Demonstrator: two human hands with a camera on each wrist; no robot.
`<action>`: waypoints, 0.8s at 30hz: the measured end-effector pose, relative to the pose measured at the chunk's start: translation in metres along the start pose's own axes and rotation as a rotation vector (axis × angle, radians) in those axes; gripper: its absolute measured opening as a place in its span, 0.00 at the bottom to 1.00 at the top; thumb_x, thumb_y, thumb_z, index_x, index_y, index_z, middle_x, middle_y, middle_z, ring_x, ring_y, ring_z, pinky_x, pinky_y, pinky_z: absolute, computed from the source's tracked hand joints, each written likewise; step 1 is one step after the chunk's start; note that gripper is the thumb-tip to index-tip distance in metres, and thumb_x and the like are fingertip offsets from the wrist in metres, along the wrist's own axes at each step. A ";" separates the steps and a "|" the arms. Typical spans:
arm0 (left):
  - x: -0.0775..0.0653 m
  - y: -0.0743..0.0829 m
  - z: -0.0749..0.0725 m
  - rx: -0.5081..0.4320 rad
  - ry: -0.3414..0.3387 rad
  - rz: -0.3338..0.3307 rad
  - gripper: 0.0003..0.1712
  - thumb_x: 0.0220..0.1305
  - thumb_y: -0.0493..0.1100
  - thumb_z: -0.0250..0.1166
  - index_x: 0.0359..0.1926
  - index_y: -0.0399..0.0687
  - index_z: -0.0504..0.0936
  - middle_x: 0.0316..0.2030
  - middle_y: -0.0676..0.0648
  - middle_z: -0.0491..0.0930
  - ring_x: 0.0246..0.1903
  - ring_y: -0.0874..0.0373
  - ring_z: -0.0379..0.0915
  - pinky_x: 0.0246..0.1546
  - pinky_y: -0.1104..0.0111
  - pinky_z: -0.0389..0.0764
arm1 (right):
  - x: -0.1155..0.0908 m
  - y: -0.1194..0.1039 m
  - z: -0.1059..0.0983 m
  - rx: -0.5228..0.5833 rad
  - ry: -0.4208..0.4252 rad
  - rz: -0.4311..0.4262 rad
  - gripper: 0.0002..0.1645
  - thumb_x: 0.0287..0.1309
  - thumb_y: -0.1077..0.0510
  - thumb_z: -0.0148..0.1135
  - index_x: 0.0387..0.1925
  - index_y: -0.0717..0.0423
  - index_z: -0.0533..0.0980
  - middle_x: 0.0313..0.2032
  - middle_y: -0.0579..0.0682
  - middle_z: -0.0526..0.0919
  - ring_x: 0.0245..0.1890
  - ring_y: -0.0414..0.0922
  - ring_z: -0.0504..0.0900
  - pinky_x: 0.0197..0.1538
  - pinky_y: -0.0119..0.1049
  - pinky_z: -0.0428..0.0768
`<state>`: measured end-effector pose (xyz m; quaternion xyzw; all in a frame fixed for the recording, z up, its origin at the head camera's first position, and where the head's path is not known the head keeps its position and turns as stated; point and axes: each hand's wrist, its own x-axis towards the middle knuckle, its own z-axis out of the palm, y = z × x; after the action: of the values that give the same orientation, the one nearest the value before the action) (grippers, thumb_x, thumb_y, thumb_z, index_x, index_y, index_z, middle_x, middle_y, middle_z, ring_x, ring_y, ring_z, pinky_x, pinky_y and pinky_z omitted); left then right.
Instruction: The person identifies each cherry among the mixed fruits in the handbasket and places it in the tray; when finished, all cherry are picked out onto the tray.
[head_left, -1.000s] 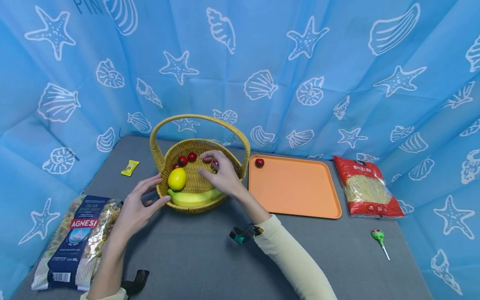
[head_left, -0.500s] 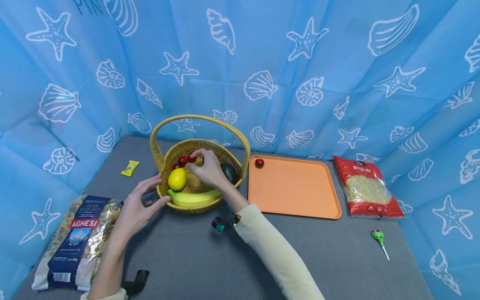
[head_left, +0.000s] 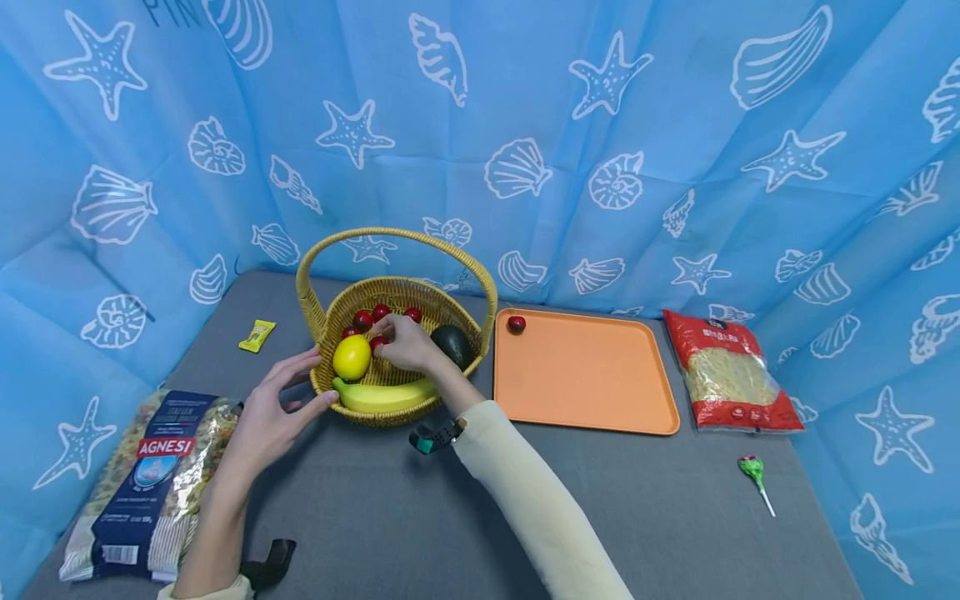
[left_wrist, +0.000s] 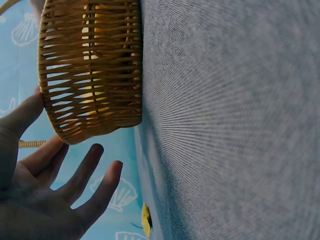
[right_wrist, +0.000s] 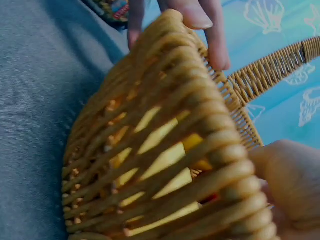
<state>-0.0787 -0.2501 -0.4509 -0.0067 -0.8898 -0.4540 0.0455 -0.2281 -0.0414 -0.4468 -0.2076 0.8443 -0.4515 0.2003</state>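
Observation:
A yellow wicker basket (head_left: 397,287) with a tall handle holds a lemon (head_left: 352,357), a banana (head_left: 386,395), a dark avocado (head_left: 452,347) and several red cherries (head_left: 363,320). My left hand (head_left: 273,412) is at the basket's left side, thumb and index finger touching the rim. In the left wrist view its other fingers (left_wrist: 107,187) spread apart, off the wicker. Inside the basket, my right hand (head_left: 408,343) pinches a cherry (head_left: 378,343) beside the lemon. The right wrist view shows mostly the basket's outer wall, which hides those fingertips.
Right of the basket lies an orange tray (head_left: 585,367) with one cherry (head_left: 516,324). Beyond it are a red noodle bag (head_left: 731,375) and a green lollipop (head_left: 752,468). An Agnesi pasta bag (head_left: 150,483) and a yellow wrapped candy (head_left: 257,336) lie left. A blue curtain surrounds the grey table.
My right hand has moved left inside the basket and down toward the lemon, with a cherry now at its fingertips. The avocado it covered shows again. My left hand stays at the rim.

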 end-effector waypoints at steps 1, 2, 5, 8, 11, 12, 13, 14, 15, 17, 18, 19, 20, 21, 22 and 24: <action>0.000 0.000 0.000 0.001 -0.001 -0.001 0.38 0.76 0.53 0.71 0.79 0.45 0.72 0.80 0.37 0.66 0.73 0.33 0.70 0.62 0.31 0.84 | 0.001 0.001 -0.001 0.004 -0.018 0.004 0.19 0.70 0.67 0.63 0.61 0.63 0.80 0.62 0.62 0.85 0.56 0.52 0.83 0.48 0.34 0.80; 0.000 0.000 0.000 0.000 -0.001 0.000 0.38 0.76 0.53 0.71 0.79 0.45 0.72 0.80 0.37 0.66 0.73 0.33 0.70 0.62 0.31 0.84 | 0.002 0.002 -0.002 0.011 -0.034 0.004 0.19 0.70 0.68 0.63 0.60 0.64 0.80 0.62 0.62 0.85 0.55 0.51 0.82 0.45 0.33 0.78; 0.000 -0.001 -0.001 -0.002 -0.001 0.002 0.38 0.76 0.52 0.71 0.79 0.45 0.72 0.80 0.37 0.66 0.74 0.33 0.70 0.62 0.31 0.84 | 0.003 0.003 -0.005 0.065 -0.075 0.007 0.20 0.70 0.71 0.62 0.61 0.66 0.80 0.62 0.64 0.84 0.52 0.49 0.80 0.42 0.33 0.77; 0.000 -0.001 -0.001 -0.005 0.000 0.010 0.37 0.76 0.52 0.71 0.79 0.45 0.72 0.80 0.37 0.66 0.74 0.33 0.70 0.62 0.32 0.84 | 0.002 0.002 -0.007 0.119 -0.100 0.028 0.19 0.72 0.71 0.61 0.62 0.66 0.80 0.62 0.66 0.84 0.47 0.50 0.81 0.43 0.38 0.82; 0.000 -0.002 -0.001 -0.007 -0.001 0.016 0.37 0.76 0.52 0.71 0.78 0.46 0.72 0.80 0.37 0.67 0.74 0.33 0.69 0.62 0.32 0.84 | 0.000 0.000 -0.008 0.127 -0.104 0.057 0.19 0.75 0.69 0.61 0.63 0.64 0.81 0.61 0.65 0.85 0.41 0.53 0.83 0.46 0.41 0.87; 0.000 -0.002 -0.001 -0.009 -0.002 0.016 0.37 0.76 0.52 0.71 0.78 0.46 0.72 0.80 0.37 0.67 0.74 0.33 0.69 0.62 0.32 0.84 | 0.000 0.000 -0.008 0.119 -0.100 0.062 0.18 0.76 0.68 0.61 0.63 0.64 0.81 0.61 0.65 0.85 0.41 0.54 0.85 0.47 0.42 0.89; 0.000 -0.002 -0.001 -0.009 -0.004 0.016 0.37 0.76 0.52 0.71 0.79 0.46 0.72 0.80 0.37 0.67 0.74 0.33 0.69 0.62 0.32 0.84 | -0.001 0.000 -0.008 0.112 -0.095 0.067 0.18 0.76 0.67 0.61 0.63 0.63 0.81 0.61 0.65 0.86 0.40 0.56 0.86 0.47 0.42 0.90; 0.000 -0.002 -0.001 -0.011 -0.006 0.014 0.37 0.76 0.52 0.71 0.79 0.46 0.72 0.80 0.37 0.66 0.74 0.33 0.69 0.62 0.32 0.84 | -0.001 -0.001 -0.008 0.106 -0.087 0.071 0.18 0.77 0.66 0.62 0.63 0.63 0.82 0.61 0.64 0.86 0.41 0.56 0.88 0.48 0.42 0.91; 0.000 -0.002 0.000 -0.012 -0.007 0.012 0.37 0.76 0.52 0.71 0.79 0.46 0.72 0.80 0.37 0.66 0.74 0.33 0.69 0.62 0.32 0.84 | -0.001 -0.001 -0.008 0.106 -0.080 0.077 0.18 0.77 0.66 0.62 0.63 0.63 0.82 0.61 0.64 0.86 0.42 0.57 0.89 0.50 0.42 0.92; 0.000 -0.002 -0.001 -0.010 -0.009 0.007 0.37 0.76 0.52 0.71 0.79 0.46 0.72 0.81 0.37 0.66 0.74 0.33 0.69 0.62 0.32 0.84 | 0.000 -0.001 -0.007 0.121 -0.077 0.093 0.18 0.76 0.67 0.62 0.63 0.63 0.82 0.60 0.65 0.87 0.47 0.59 0.91 0.54 0.44 0.93; 0.000 -0.002 -0.001 -0.010 -0.010 0.005 0.38 0.76 0.52 0.71 0.79 0.46 0.72 0.81 0.37 0.66 0.74 0.33 0.69 0.62 0.32 0.84 | 0.000 -0.001 -0.006 0.134 -0.080 0.103 0.18 0.76 0.67 0.63 0.62 0.64 0.82 0.60 0.65 0.87 0.48 0.60 0.92 0.55 0.45 0.94; 0.000 -0.002 -0.001 -0.008 -0.011 0.002 0.38 0.76 0.52 0.71 0.79 0.46 0.72 0.81 0.37 0.66 0.74 0.33 0.69 0.62 0.32 0.84 | 0.000 0.000 -0.005 0.148 -0.085 0.111 0.18 0.76 0.68 0.63 0.62 0.65 0.82 0.60 0.65 0.86 0.50 0.60 0.92 0.56 0.46 0.94; 0.000 -0.002 -0.001 -0.007 -0.012 0.000 0.38 0.76 0.53 0.71 0.79 0.46 0.72 0.81 0.37 0.66 0.75 0.33 0.69 0.63 0.32 0.84 | 0.000 0.000 -0.005 0.156 -0.089 0.115 0.18 0.75 0.68 0.63 0.62 0.66 0.82 0.60 0.66 0.86 0.50 0.60 0.92 0.56 0.46 0.94; 0.000 -0.002 -0.001 -0.005 -0.011 -0.002 0.38 0.76 0.53 0.71 0.79 0.46 0.71 0.81 0.37 0.66 0.75 0.33 0.69 0.63 0.32 0.84 | 0.000 0.000 -0.004 0.154 -0.087 0.115 0.17 0.75 0.69 0.63 0.62 0.66 0.82 0.59 0.65 0.86 0.49 0.58 0.92 0.55 0.44 0.94; 0.000 -0.002 -0.001 -0.005 -0.011 -0.003 0.38 0.76 0.53 0.71 0.79 0.46 0.71 0.81 0.37 0.66 0.75 0.33 0.68 0.63 0.32 0.84 | 0.000 0.000 -0.004 0.153 -0.083 0.110 0.17 0.75 0.69 0.63 0.61 0.66 0.82 0.59 0.65 0.86 0.47 0.56 0.92 0.54 0.42 0.94; 0.000 -0.002 -0.001 -0.006 -0.010 -0.005 0.38 0.76 0.53 0.71 0.79 0.46 0.71 0.81 0.37 0.66 0.74 0.33 0.69 0.63 0.32 0.84 | -0.002 0.000 -0.005 0.131 -0.057 0.087 0.17 0.74 0.67 0.64 0.61 0.65 0.83 0.58 0.63 0.86 0.42 0.50 0.89 0.50 0.35 0.92</action>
<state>-0.0784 -0.2521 -0.4523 -0.0071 -0.8886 -0.4569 0.0400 -0.2288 -0.0372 -0.4437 -0.1700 0.8151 -0.4905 0.2569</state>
